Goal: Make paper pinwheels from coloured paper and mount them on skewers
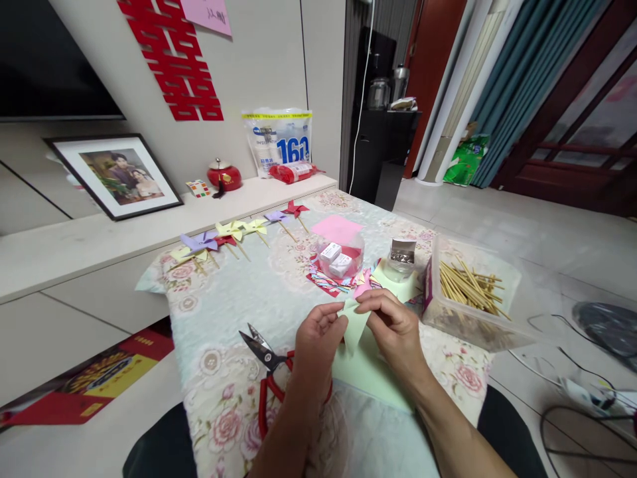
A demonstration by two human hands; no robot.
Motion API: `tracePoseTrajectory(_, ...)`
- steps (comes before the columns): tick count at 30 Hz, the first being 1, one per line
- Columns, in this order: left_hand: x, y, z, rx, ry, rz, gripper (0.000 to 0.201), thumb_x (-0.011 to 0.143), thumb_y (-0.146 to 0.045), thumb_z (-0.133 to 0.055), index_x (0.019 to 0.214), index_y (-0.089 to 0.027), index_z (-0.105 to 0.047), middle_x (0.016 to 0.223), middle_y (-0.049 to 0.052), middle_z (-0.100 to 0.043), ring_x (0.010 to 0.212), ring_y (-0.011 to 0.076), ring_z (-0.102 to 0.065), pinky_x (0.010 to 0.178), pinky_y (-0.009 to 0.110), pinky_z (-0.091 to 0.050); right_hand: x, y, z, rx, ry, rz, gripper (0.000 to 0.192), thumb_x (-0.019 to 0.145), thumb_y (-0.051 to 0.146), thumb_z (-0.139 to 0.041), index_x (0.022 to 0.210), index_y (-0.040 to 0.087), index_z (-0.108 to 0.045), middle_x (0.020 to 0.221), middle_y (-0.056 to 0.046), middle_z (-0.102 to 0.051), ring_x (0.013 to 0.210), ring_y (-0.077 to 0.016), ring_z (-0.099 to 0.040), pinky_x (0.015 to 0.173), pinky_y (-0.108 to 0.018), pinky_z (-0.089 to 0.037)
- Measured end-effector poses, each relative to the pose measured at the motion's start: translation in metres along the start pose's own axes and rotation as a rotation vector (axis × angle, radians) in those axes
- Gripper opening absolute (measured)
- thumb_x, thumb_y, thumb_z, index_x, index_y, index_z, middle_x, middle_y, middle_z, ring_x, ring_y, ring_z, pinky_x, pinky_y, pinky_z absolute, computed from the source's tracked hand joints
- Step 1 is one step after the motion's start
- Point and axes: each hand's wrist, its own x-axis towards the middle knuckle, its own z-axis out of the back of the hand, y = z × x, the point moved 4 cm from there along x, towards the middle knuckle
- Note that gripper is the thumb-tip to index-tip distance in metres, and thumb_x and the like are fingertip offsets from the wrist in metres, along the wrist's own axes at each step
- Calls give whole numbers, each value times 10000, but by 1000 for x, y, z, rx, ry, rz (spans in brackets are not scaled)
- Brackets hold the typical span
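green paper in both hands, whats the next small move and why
Probably press the next corner in toward the middle. Both the left hand and the right hand pinch the light green paper, already partly folded to a point, and finished pinwheels lie in a row beyond.

A clear round tub point(341, 260) stands in the middle of the flowered tablecloth point(233, 299). Left of the tub lies a row of paper pinwheels point(233, 234). Right of it is a small jar point(401, 257), then a plastic box of wooden sticks point(468, 289). Red-handled scissors point(267, 372) lie nearer, to the tub's left.
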Motion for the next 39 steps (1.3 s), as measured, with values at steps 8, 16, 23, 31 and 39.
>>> tracePoseTrajectory(8,0,-10,4,70,-40,-108,245,686,-267,-782,897,-164,-712,657,-37,-634,578,99,-562,570,208,-438,-4,-19,1,291,-23,-337,442,968,402,-550,1373,227,-571,1049,-66,-752,837,-203,-634,789,-346,-502)
tracePoseTrajectory(16,-6,-19,5,370,-10,-317,221,784,-269,-709,986,-201,-768,754,11,-680,709,158,-597,697,266,-479,-2,-14,-1,191,77,-465,326,719,469,-811,862,187,-732,502,59,-508,449,-99,-365,445,-230,-268)
tracePoseTrajectory(23,-13,-30,1,498,-50,-482,200,810,-246,-696,981,-233,-798,791,21,-729,742,184,-642,749,288,-491,-4,-14,-4,268,25,-485,297,695,450,-823,746,191,-689,512,64,-463,474,-92,-332,444,-221,-240)
tracePoseTrajectory(31,-9,-32,4,465,-5,-481,146,850,-271,-647,837,-214,-781,860,52,-741,833,215,-662,769,297,-486,-3,-10,-3,234,36,-452,309,659,386,-841,882,200,-735,543,62,-508,491,-103,-363,472,-225,-272)
tracePoseTrajectory(39,-9,-24,5,438,43,-335,207,878,-364,-609,830,-196,-721,817,60,-714,819,228,-635,732,311,-479,-4,-10,-7,228,64,-487,268,651,401,-835,734,196,-683,484,84,-447,442,-84,-311,438,-218,-222)
